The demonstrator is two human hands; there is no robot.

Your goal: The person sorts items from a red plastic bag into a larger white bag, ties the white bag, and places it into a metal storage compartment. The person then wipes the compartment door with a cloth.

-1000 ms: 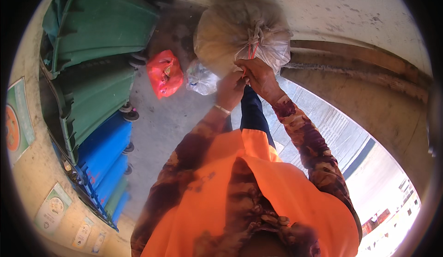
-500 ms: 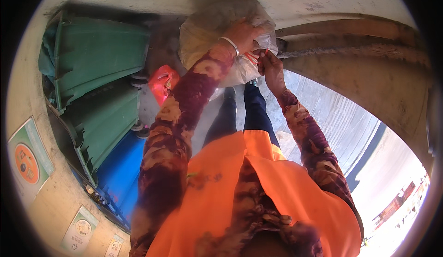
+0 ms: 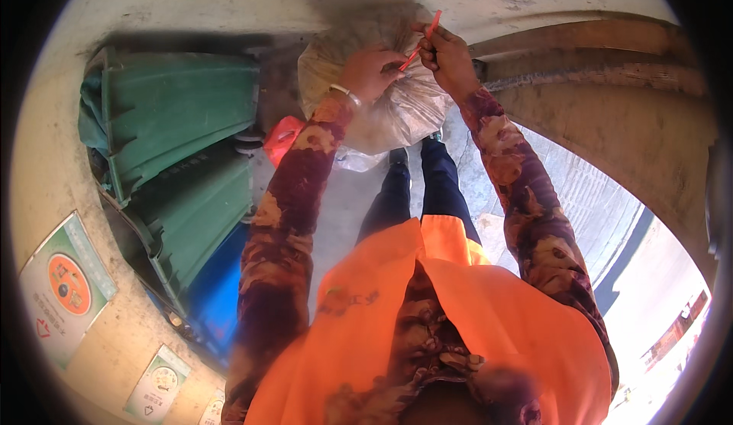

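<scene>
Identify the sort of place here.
Likely a waste collection point: large green bins stand along the left, a bulging plastic bag sits in front of the person, and a red bag lies between them.

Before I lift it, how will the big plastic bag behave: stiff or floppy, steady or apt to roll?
The big plastic bag is probably floppy, since its thin film is creased and gathered near the red strip. It looks bulging, so the load may shift; its weight is unclear. Its rounded sides suggest it could roll if pushed.
</scene>
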